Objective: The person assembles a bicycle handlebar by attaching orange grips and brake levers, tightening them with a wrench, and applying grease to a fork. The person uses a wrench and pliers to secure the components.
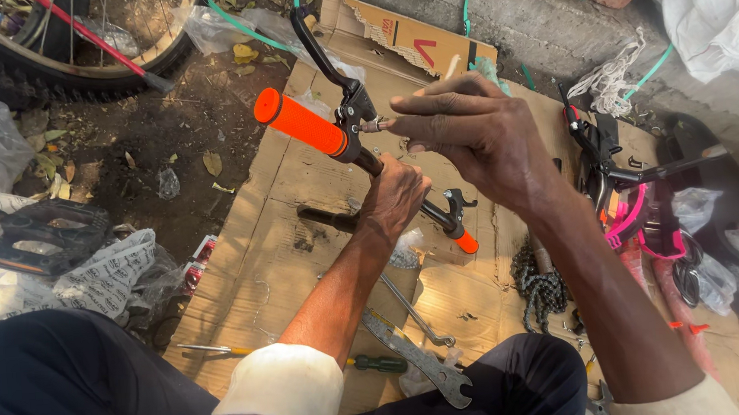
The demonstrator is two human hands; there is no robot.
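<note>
My left hand [393, 199] grips the black bar of a bicycle handlebar [366, 157] just below its bright orange grip [298, 122]. A black brake lever [320, 48] sticks up from the clamp next to that grip. My right hand [468, 131] reaches in from the right, and its fingertips pinch the small metal adjuster [376, 125] on the lever clamp. The bar's far end, with a second lever and orange grip [465, 241], points down toward the cardboard [260, 258].
A large spanner [419, 360], a thinner wrench [416, 312] and a yellow-green screwdriver [310, 355] lie on the cardboard near my knees. A bicycle chain [538, 289] and pink parts [648, 223] lie to the right. A wheel [55, 56] stands at top left, with plastic bags [88, 279] at left.
</note>
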